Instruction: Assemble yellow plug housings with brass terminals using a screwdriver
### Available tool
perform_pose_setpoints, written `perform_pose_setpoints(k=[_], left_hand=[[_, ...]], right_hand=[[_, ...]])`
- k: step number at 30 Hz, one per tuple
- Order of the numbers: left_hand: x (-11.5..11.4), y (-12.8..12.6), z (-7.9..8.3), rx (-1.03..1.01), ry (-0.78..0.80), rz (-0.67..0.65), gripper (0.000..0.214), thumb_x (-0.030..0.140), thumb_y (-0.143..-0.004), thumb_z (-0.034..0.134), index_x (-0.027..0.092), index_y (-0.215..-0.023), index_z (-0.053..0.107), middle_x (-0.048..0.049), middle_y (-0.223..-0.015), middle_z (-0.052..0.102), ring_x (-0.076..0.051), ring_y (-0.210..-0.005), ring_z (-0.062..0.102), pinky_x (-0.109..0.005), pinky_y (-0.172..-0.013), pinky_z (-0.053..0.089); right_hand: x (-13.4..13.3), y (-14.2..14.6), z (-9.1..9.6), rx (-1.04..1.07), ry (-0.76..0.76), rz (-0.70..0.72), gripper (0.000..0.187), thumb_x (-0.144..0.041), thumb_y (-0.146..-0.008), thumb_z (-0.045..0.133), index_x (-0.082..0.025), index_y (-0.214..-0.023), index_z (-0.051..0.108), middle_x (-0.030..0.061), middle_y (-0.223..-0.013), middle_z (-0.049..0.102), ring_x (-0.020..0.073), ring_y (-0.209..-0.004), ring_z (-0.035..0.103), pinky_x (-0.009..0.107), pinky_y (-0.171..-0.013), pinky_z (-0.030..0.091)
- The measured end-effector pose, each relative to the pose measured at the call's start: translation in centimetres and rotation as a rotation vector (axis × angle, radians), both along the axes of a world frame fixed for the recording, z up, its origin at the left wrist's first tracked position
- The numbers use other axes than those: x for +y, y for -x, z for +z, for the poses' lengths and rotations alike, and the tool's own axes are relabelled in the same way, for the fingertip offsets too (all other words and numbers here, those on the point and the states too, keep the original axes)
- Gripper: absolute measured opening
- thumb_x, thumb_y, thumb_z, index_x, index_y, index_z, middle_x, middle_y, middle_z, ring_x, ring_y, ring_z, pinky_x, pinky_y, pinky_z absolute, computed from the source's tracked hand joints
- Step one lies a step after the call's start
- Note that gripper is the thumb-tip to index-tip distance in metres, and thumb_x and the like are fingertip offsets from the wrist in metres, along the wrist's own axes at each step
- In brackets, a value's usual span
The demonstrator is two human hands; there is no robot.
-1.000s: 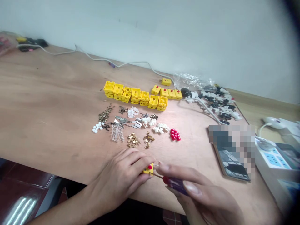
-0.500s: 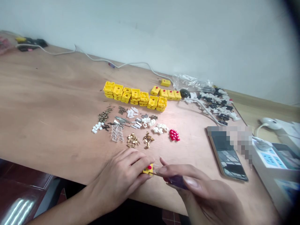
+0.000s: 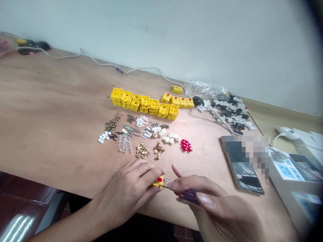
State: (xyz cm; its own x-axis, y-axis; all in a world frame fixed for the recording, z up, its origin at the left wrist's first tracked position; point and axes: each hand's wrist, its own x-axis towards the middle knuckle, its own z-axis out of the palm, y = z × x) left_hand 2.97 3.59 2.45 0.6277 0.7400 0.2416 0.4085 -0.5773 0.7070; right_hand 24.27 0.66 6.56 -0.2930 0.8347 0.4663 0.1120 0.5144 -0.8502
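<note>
While our left hand curls its fingers together, clamped on a small yellow plug housing, our right hand pinches a purple-handled screwdriver, one finger lifted apart, its thin shaft meeting the housing just past our left fingertips. Ahead of our fingers, yellow housings and small metal and plastic parts lie on a plywood table; right of them sit a blurred phone and a white power strip, below a white wall.
</note>
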Motion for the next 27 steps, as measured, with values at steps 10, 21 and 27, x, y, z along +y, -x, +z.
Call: perform_pose_setpoints(k=[10,21,27], left_hand=[[0.03,0.01,0.05,-0.016,0.011,-0.002,0.016,0.021,-0.103,0.057,0.021,-0.119,0.058,-0.0053,-0.111,0.067,-0.023,-0.102,0.061,-0.037,-0.088,0.054],[-0.04,0.08,0.1,0.028,0.02,-0.002,0.019,0.023,-0.103,0.058,0.022,-0.121,0.058,-0.005,-0.112,0.068,-0.023,-0.104,0.062,-0.037,-0.089,0.054],[0.07,0.09,0.2,0.04,0.016,-0.003,0.019,0.027,-0.104,0.057,0.021,-0.121,0.06,-0.0066,-0.113,0.069,-0.024,-0.106,0.063,-0.037,-0.091,0.055]], right_hand=[[-0.17,-0.05,-0.46,-0.04,0.027,0.007,0.062,0.006,-0.092,0.055,-0.037,-0.136,0.056,0.0045,-0.131,0.071,0.0225,-0.115,0.073,0.037,-0.081,0.07],[-0.08,0.14,-0.12,-0.019,0.017,-0.063,0.062,0.008,-0.089,0.059,-0.039,-0.13,0.06,0.0026,-0.119,0.074,0.0202,-0.1,0.078,0.033,-0.072,0.071],[-0.2,0.73,-0.33,0.056,-0.027,-0.147,0.059,0.004,-0.089,0.065,-0.044,-0.122,0.067,-0.0029,-0.094,0.07,0.0136,-0.081,0.075,0.026,-0.065,0.07]])
